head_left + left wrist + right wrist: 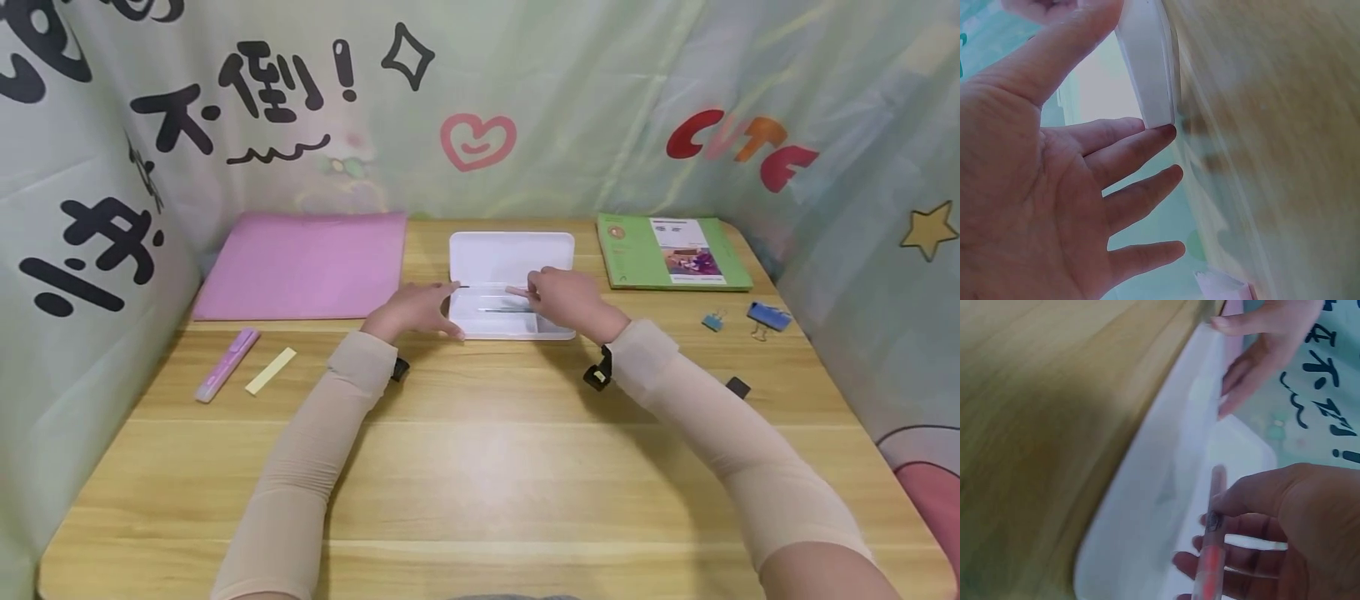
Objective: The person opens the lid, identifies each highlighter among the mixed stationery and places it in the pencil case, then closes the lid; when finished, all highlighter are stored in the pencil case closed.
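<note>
A white pencil case (pixel 512 257) lies open at the back middle of the table, its lid raised toward the curtain. My left hand (pixel 416 310) grips its left end, thumb at the front corner and fingers toward the hinge side. In the left wrist view, two fingertips touch the white end of the case (pixel 1150 69), while the other fingers are spread. Over the case's right half, my right hand (pixel 566 298) pinches a pinkish pen (pixel 1210 553) with a clear barrel between thumb and fingers. A thin dark stick (pixel 504 311) lies inside the case.
A pink folder (pixel 307 267) lies at the back left, with a lilac stick-like case (pixel 227 365) and a pale yellow strip (pixel 271 372) before it. To the right are a green book (pixel 633 254), blue binder clips (pixel 768 316) and a small black block (pixel 738 387).
</note>
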Available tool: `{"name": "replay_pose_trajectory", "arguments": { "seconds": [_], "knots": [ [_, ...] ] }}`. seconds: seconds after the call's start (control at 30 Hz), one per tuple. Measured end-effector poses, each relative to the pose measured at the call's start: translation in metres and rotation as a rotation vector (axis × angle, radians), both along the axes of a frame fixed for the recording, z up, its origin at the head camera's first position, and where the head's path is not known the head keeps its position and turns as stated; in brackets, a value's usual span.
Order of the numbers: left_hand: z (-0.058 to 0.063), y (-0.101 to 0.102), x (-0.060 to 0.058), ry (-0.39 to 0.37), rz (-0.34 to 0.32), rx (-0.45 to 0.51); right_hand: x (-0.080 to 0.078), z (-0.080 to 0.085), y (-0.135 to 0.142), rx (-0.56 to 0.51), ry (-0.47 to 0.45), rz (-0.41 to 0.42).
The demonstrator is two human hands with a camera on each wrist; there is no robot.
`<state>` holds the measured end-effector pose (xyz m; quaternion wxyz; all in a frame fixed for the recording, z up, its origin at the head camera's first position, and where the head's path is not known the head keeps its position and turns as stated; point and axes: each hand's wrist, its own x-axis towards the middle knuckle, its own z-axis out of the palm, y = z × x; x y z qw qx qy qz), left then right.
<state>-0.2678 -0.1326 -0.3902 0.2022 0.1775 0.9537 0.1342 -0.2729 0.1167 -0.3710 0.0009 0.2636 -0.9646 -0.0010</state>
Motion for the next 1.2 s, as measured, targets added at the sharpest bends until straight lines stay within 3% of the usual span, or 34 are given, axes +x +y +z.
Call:
{"name": "replay_pose_trajectory", "arguments": {
  "seconds": [0.3, 0.5, 0.7, 0.8, 1.0, 1.2],
  "knots": [
    [-0.001, 0.002, -0.001, 0.009, -0.017, -0.013, -0.011, -0.024, -0.012, 0.017, 0.07, 0.107],
    [-0.002, 0.002, -0.002, 0.008, -0.009, -0.01, -0.013, -0.027, -0.014, 0.038, 0.117, 0.18],
    [-0.002, 0.001, -0.001, 0.013, 0.001, -0.011, -0.011, -0.027, -0.013, 0.023, 0.102, 0.191],
    [-0.002, 0.002, -0.001, 0.007, 0.005, -0.012, -0.009, -0.024, -0.008, -0.002, 0.069, 0.175],
    [-0.001, 0.003, 0.0, -0.004, 0.008, -0.004, 0.002, -0.012, 0.017, -0.109, 0.111, 0.121],
    [0.001, 0.003, 0.0, -0.008, 0.017, -0.005, 0.011, 0.002, 0.05, -0.104, 0.099, -0.048]
  ]
}}
